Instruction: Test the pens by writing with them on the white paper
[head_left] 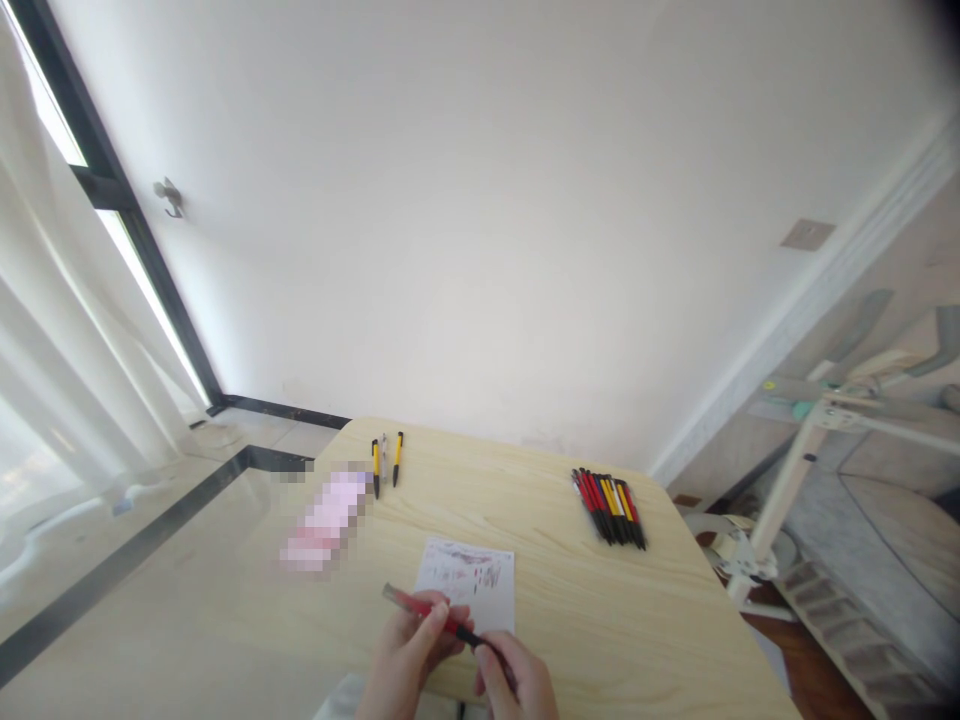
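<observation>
Both of my hands are on one red pen (414, 602) with a black grip end, held slanting above the front of the table. My left hand (411, 650) pinches the red barrel, and the pen's greyish end sticks out to the upper left. At the black end, the fingers of my right hand (519, 672) are closed; they partly hide the tip. Just beyond and partly under my hands lies a white sheet of paper (480, 585) covered in dark and reddish scribbles.
Several red, yellow, dark and white pens (609, 508) lie side by side at the table's right. Two yellow-and-black pens (397, 460) and a clear pen (385, 458) lie at the back left. Left of the paper is a blurred-out pink item (326, 520). The wooden table (540, 500) stands near a white wall.
</observation>
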